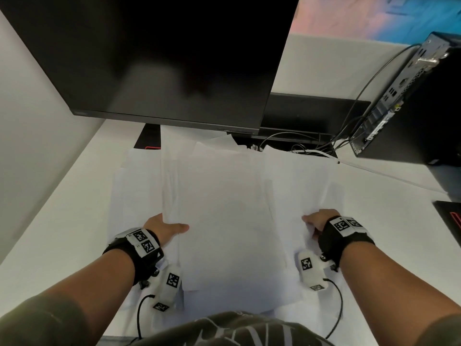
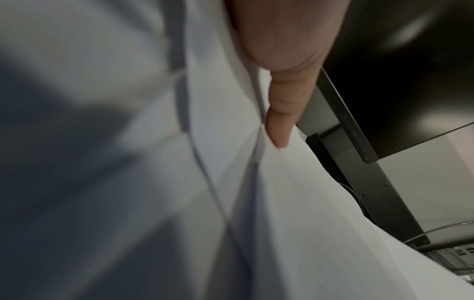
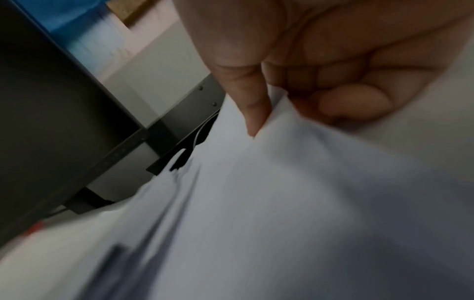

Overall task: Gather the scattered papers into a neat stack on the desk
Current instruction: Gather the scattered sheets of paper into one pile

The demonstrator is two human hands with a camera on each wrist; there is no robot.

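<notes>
Both grips pinch the papers (image 1: pixel 224 208): left hand (image 1: pixel 164 229) with thumb on top at one side edge, right hand (image 3: pixel 320 71) crumpling the opposite edge, likely to draw overlapping sheets together on the counter (image 1: pixel 62 221) below the monitor (image 1: pixel 162 58).

White desk (image 1: pixel 62 221), dark monitor (image 1: pixel 162 58), computer tower (image 1: pixel 411 116), white wall (image 1: pixel 30 121).

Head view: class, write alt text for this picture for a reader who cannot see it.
A person's left hand and right hand each grip a side of overlapping white papers spread on a white desk. A dark monitor hangs over the far edge of the sheets, with a black computer tower and cables to the right.
</notes>
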